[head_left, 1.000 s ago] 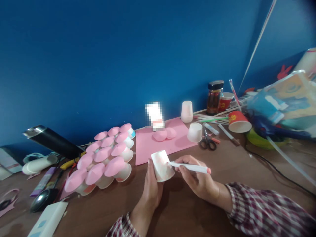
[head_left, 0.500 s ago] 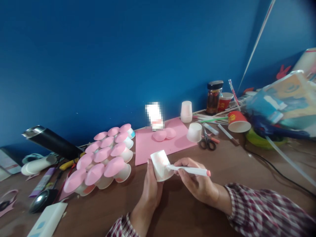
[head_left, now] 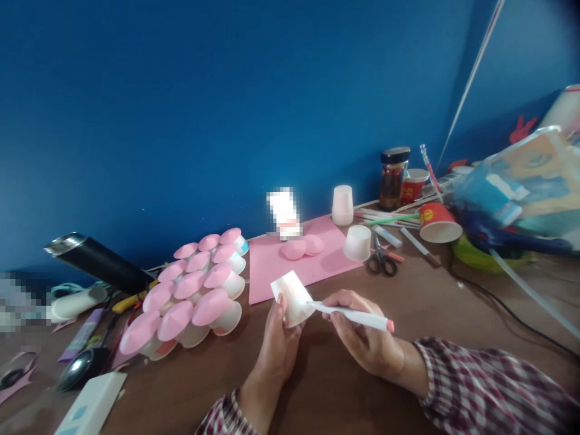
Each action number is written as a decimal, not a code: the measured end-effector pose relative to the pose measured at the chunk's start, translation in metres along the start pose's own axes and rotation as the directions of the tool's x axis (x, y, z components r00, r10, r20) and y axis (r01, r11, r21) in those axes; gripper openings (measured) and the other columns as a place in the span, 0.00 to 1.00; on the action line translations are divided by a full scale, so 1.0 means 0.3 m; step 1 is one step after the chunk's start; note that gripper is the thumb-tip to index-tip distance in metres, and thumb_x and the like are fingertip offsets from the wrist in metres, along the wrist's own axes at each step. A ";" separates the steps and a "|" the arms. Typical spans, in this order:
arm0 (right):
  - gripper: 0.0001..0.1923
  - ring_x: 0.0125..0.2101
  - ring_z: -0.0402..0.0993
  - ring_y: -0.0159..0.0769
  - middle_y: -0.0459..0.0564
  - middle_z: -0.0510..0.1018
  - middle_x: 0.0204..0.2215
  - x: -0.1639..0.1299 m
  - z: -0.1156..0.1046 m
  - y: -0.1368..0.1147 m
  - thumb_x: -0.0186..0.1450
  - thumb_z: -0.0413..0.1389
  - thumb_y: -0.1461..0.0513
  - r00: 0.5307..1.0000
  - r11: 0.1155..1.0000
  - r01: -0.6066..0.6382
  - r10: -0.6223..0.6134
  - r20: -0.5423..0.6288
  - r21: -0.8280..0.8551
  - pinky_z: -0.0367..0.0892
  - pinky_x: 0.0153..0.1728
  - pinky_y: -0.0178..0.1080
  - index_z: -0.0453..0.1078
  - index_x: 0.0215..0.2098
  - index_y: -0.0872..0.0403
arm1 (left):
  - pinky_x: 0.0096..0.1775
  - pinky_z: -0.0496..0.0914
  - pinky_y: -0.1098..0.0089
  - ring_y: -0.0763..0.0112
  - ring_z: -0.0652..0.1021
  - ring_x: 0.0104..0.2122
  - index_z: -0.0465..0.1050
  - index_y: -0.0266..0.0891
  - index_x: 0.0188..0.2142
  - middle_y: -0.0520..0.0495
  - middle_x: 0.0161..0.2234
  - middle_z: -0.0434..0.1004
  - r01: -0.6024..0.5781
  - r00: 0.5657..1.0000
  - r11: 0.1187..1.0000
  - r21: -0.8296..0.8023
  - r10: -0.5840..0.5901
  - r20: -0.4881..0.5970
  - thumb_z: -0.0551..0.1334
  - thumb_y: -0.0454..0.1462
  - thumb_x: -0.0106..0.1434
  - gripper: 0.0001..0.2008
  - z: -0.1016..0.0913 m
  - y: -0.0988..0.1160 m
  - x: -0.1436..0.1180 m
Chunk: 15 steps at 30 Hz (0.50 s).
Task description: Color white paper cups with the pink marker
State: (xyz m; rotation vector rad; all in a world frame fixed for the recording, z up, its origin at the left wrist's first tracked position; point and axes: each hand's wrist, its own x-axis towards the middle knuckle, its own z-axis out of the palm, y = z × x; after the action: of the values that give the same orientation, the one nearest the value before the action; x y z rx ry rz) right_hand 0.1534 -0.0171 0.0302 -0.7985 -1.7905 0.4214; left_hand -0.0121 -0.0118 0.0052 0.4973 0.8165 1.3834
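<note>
A small white paper cup point(head_left: 292, 296) is tilted in my left hand point(head_left: 277, 341), whose fingers close around its left side and lower rim. In my right hand point(head_left: 360, 332) I grip a white marker point(head_left: 357, 315) with an orange-red end. Its tip meets the right side of the cup, where faint pale orange colour shows on the paper. Beyond the cup lies a pink sheet point(head_left: 267, 272) with two pink paper cones point(head_left: 294, 249) on it. To the left stand rows of cups topped with pink cones point(head_left: 211, 307).
Behind my right hand are an upturned white cup point(head_left: 357, 243), black-handled scissors point(head_left: 381, 264) and loose markers point(head_left: 419, 246). A stack of cups point(head_left: 342, 205) and a dark jar point(head_left: 394, 178) stand by the blue wall. A black flask point(head_left: 104, 263) leans at left; a glue gun point(head_left: 516, 238) lies right.
My left hand has turned the cup, so it leans further to the left. The marker in my right hand has shifted slightly right and its orange-red end has dropped lower.
</note>
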 end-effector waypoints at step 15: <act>0.08 0.29 0.74 0.35 0.49 0.77 0.30 0.013 0.002 0.011 0.67 0.50 0.68 1.000 1.000 0.020 -0.020 0.005 0.002 0.71 0.32 0.36 0.70 0.42 0.53 | 0.54 0.65 0.61 0.62 0.75 0.50 0.66 0.45 0.57 0.44 0.48 0.77 -0.140 0.978 0.988 0.058 0.129 0.163 0.65 0.38 0.60 0.25 0.001 -0.006 0.010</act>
State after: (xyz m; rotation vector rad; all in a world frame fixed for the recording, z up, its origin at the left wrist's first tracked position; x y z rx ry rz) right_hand 0.1531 -0.0122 0.0306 -0.7786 -1.8009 0.4122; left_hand -0.0107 -0.0091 0.0034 0.7191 0.7132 1.4230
